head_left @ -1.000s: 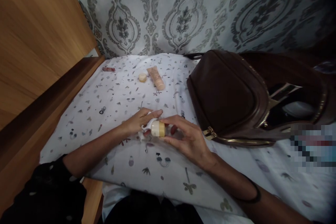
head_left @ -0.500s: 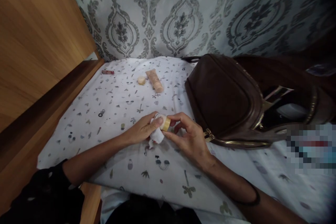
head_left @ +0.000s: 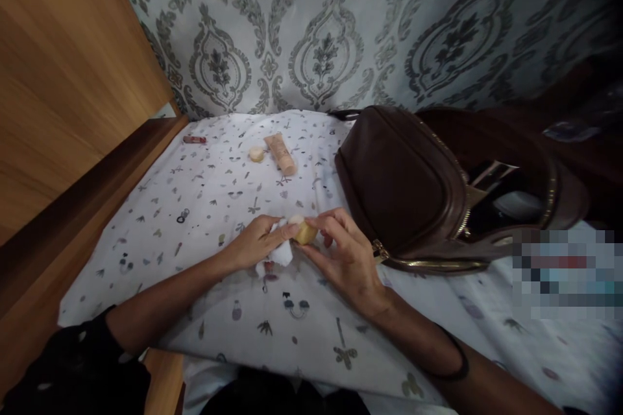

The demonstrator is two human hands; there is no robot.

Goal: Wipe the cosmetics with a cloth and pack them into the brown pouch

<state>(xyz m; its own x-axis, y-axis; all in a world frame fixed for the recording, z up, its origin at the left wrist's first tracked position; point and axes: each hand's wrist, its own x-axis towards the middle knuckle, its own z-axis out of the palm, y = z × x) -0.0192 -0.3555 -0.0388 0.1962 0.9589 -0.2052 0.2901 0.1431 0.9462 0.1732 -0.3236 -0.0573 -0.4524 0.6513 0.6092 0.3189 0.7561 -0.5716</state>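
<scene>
A: The jar [head_left: 306,233] has turned: its gold part now faces us more, with just a little of the pale part showing above.

B: And the tissue [head_left: 281,254]?

A: Bunched under the left hand [head_left: 263,241], lower left of the jar; that grip pinches it, thumb reaching to the jar's edge.

B: So what does the turn mean?

A: Probably a different side is exposed to the tissue (contact itself is hidden).

B: The right hand [head_left: 348,259]?

A: Its grip holds the jar between thumb and fingers, near mid-frame, above the sheet [head_left: 214,201].

B: Tube [head_left: 281,154] and bag [head_left: 399,172]?

A: Upper centre and right, untouched.
</scene>
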